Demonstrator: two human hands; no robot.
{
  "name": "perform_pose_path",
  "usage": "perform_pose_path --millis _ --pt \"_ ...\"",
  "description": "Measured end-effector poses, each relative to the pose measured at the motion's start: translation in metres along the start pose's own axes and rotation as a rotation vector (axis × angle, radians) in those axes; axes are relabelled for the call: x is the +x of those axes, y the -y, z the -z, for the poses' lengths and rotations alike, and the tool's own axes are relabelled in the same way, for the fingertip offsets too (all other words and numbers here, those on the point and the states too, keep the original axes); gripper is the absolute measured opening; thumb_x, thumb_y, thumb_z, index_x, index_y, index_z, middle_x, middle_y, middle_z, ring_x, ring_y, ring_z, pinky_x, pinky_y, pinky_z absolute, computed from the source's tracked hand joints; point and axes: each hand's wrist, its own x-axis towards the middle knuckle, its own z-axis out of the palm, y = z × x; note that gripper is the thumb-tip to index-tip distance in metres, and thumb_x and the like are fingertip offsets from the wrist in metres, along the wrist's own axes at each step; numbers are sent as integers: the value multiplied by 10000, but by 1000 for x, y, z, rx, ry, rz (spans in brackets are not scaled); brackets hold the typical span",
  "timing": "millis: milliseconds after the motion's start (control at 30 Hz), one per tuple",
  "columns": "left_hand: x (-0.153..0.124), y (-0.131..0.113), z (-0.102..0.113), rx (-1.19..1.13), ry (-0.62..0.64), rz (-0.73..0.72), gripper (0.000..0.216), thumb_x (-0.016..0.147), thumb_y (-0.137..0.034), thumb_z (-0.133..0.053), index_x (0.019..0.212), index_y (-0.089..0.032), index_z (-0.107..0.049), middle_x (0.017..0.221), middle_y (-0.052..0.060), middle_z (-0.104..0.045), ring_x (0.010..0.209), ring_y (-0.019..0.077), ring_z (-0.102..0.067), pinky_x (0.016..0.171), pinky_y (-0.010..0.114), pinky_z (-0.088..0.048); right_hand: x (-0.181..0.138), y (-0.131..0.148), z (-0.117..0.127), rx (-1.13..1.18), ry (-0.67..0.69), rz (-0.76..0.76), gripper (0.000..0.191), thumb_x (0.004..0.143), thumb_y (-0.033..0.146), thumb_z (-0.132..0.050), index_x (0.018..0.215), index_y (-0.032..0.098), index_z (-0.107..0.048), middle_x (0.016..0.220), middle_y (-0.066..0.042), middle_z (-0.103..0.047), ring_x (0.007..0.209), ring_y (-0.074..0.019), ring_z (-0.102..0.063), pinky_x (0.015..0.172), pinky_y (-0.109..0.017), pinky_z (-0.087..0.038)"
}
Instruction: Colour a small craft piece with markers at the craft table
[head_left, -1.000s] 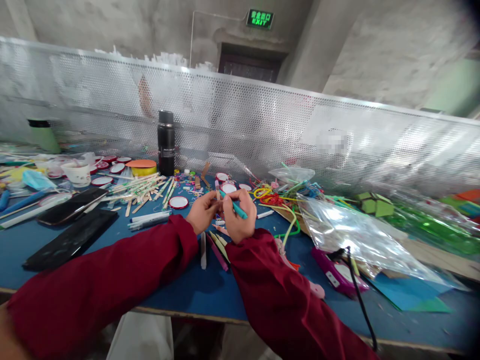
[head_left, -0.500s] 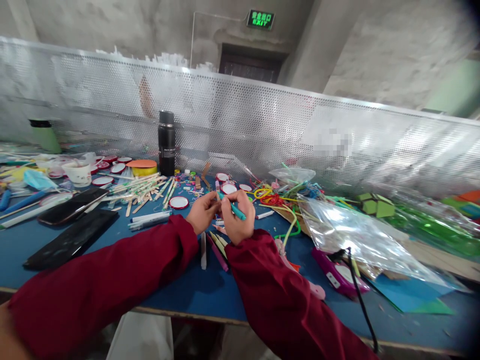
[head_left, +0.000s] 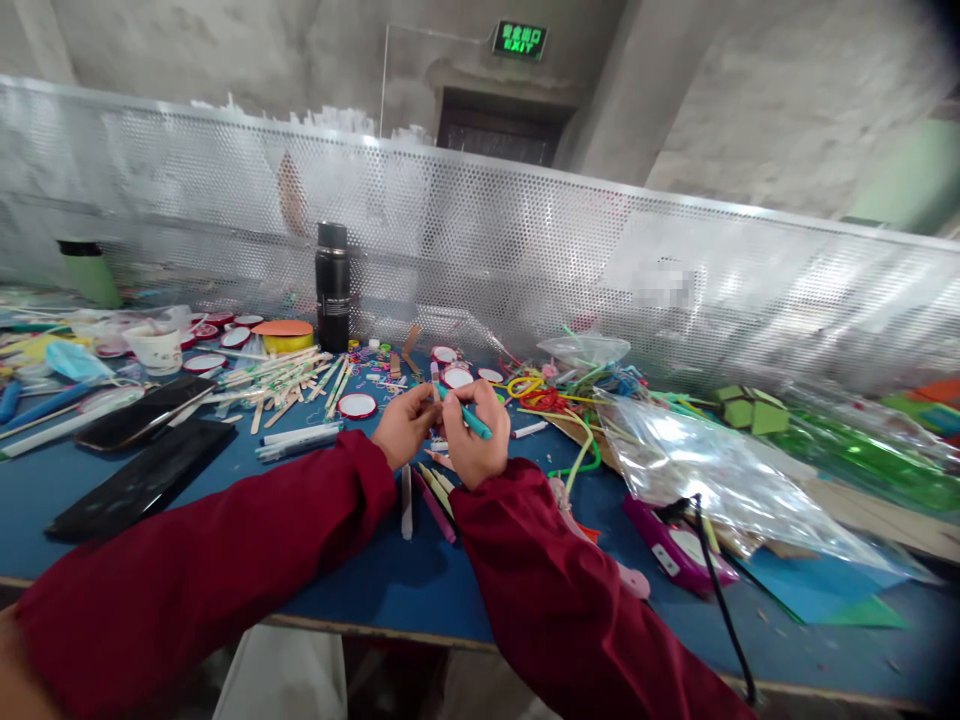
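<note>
In my right hand (head_left: 480, 432) is a teal marker (head_left: 477, 422), gripped like a pen with its tip end toward my left hand. My left hand (head_left: 405, 425) pinches a small flat stick with a pinkish-purple top (head_left: 435, 372), held upright against the marker's end. The lower part of the stick is hidden by my fingers. Both hands are close together just above the blue table. Below them lie a white marker (head_left: 406, 502), a purple marker (head_left: 436, 506) and pale yellow pens (head_left: 441, 482).
Wooden craft sticks (head_left: 281, 385), blue-capped markers (head_left: 300, 440) and a black bottle (head_left: 333, 288) are to the left, beyond dark phone-like slabs (head_left: 142, 478). To the right lie pipe cleaners (head_left: 551, 398), a clear plastic sheet (head_left: 697, 450) and a purple device (head_left: 675, 550). A perforated metal screen (head_left: 487, 240) stands behind.
Almost nothing differs. Both hands keep the same hold and place, with only a very slight shift of the view.
</note>
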Motion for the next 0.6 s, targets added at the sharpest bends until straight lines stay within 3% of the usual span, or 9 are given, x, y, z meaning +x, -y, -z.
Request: perform_pose_path --millis 233,600 --pt "-1 -7 -3 -24 14 1 296 797 -416 -683 746 -183 -508 606 -35 -553 521 87 -495 488 202 -376 1 0 2 -14 -17 -15 108 874 287 -529 784 230 -544 738 2 -612 741 -173 -585 672 -296 -426" --pt "-1 2 -3 -88 -18 9 318 788 -440 -700 774 -167 -536 547 -57 -488 487 69 -431 474 190 -340 -2 2 1 -13 5 22 109 879 289 -532 800 221 -563 761 -6 -622 753 -172 -584 698 -301 -426"
